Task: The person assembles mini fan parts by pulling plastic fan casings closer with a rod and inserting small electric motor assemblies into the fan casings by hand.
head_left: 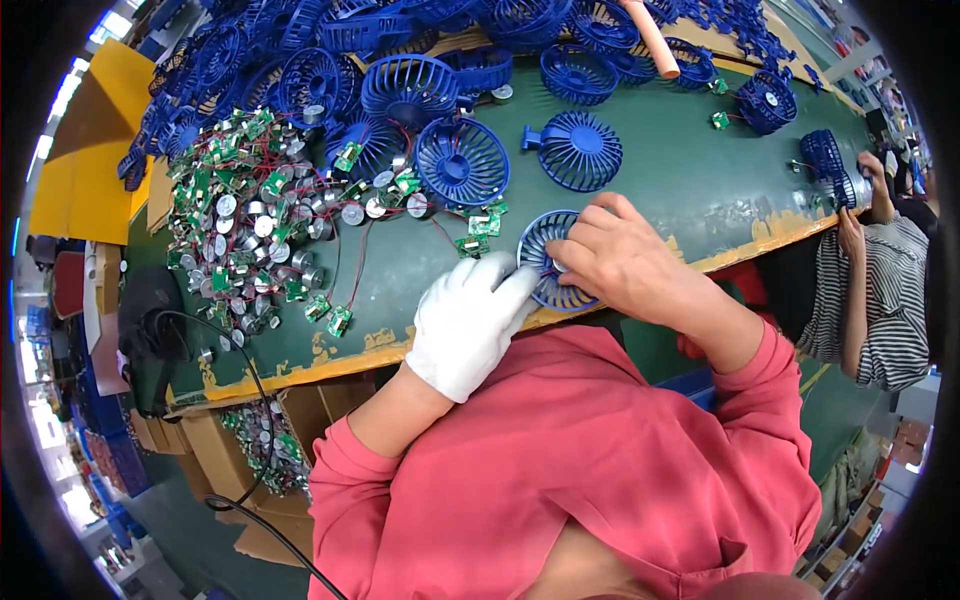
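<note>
At the table's front edge, a round blue fan cage [540, 240] lies between my two hands. My left hand [465, 325], in a white glove, is closed on the cage's left rim. My bare right hand [625, 260] reaches over the cage's right side. Its fingers are bent together at the middle, over a small pale piece that they mostly hide. Just beyond my left hand lie green circuit boards [484, 224]. A blue fan cage [462, 163] with a round hub stands farther off, and another blue fan cage with a side stub [580, 150] lies to its right.
Silver motors with red wires and green boards form a heap [245, 220] at the left. Blue fan parts [320, 80] are piled along the back. A black cable [255, 380] hangs at the left. Across the table's right end, a person in a striped top [890, 300] handles a blue cage.
</note>
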Available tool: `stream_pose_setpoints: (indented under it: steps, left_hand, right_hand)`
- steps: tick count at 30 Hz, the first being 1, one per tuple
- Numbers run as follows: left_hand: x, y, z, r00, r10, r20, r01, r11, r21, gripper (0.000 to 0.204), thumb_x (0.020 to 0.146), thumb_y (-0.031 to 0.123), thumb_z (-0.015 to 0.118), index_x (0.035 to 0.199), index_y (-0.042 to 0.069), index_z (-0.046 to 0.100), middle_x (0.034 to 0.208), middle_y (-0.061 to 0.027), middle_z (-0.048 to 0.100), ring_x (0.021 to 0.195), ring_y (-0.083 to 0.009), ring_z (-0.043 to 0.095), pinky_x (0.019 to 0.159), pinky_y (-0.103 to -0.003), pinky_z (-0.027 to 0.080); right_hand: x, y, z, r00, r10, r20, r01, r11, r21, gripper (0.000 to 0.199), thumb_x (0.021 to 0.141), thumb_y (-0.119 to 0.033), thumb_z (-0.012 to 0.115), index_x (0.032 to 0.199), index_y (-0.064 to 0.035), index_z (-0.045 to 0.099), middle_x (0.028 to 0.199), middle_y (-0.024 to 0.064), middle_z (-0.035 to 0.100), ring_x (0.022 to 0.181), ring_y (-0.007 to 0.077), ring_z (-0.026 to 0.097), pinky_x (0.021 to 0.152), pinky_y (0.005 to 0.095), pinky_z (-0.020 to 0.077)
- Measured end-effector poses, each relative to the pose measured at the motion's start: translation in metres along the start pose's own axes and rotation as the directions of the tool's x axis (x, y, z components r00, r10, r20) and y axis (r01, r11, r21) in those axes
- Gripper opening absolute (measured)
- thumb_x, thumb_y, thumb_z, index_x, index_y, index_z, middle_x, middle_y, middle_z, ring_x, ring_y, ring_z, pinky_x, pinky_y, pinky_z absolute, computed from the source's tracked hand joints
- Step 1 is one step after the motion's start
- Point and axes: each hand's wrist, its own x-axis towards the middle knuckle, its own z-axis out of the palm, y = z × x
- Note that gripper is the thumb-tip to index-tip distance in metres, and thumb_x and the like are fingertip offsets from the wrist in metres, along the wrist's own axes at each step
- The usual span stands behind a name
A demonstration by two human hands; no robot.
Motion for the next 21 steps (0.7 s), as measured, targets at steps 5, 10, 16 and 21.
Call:
stream_pose_setpoints:
  steps: [5, 10, 16, 21]
  left_hand:
    - [0.002, -0.007, -0.002, 1.0, 0.021, -0.005, -0.02, 0.999, 0.035, 0.021, 0.074, 0.018, 0.07, 0.094, 0.014, 0.065, 0.093, -0.0007, 0.06, 0.084, -0.0226, 0.056, 0.07, -0.035, 0.046]
    - [0.004, -0.007, -0.007, 0.999, 0.02, 0.032, -0.023, 0.997, 0.073, 0.022, 0.073, 0.019, 0.071, 0.094, 0.016, 0.066, 0.093, -0.0004, 0.06, 0.087, -0.0224, 0.055, 0.079, -0.035, 0.042]
    - [0.0, -0.016, -0.014, 0.996, 0.04, -0.08, -0.042, 0.999, -0.024, 0.021, 0.073, 0.018, 0.071, 0.093, 0.014, 0.067, 0.096, -0.0025, 0.062, 0.089, -0.0243, 0.058, 0.082, -0.036, 0.044]
    - [-0.001, -0.052, -0.056, 0.902, -0.11, -0.417, 0.045, 0.986, -0.162, 0.009, 0.076, 0.007, 0.067, 0.085, 0.007, 0.068, 0.087, -0.0094, 0.065, 0.083, -0.0271, 0.062, 0.076, -0.036, 0.049]
  right_hand:
    - [0.008, 0.002, 0.002, 0.999, 0.003, 0.049, -0.007, 0.997, 0.08, 0.023, 0.072, -0.016, 0.071, 0.086, -0.0045, 0.058, 0.078, 0.0056, 0.057, 0.082, 0.0236, 0.054, 0.08, 0.0357, 0.0426]
    - [0.016, -0.005, 0.002, 0.992, 0.008, 0.128, -0.009, 1.0, 0.012, 0.02, 0.07, -0.017, 0.071, 0.074, -0.005, 0.057, 0.071, 0.0063, 0.057, 0.079, 0.0236, 0.055, 0.078, 0.036, 0.0417]
    - [0.015, -0.007, 0.002, 0.999, -0.011, 0.035, 0.014, 0.997, -0.079, 0.027, 0.068, -0.021, 0.073, 0.086, -0.0014, 0.065, 0.07, 0.0059, 0.058, 0.076, 0.0233, 0.055, 0.084, 0.0366, 0.0389]
    - [0.036, -0.005, -0.016, 0.998, 0.027, -0.051, -0.026, 0.999, 0.018, 0.026, 0.071, -0.024, 0.074, 0.088, -0.0047, 0.066, 0.073, 0.0063, 0.059, 0.077, 0.0241, 0.055, 0.08, 0.0368, 0.0402]
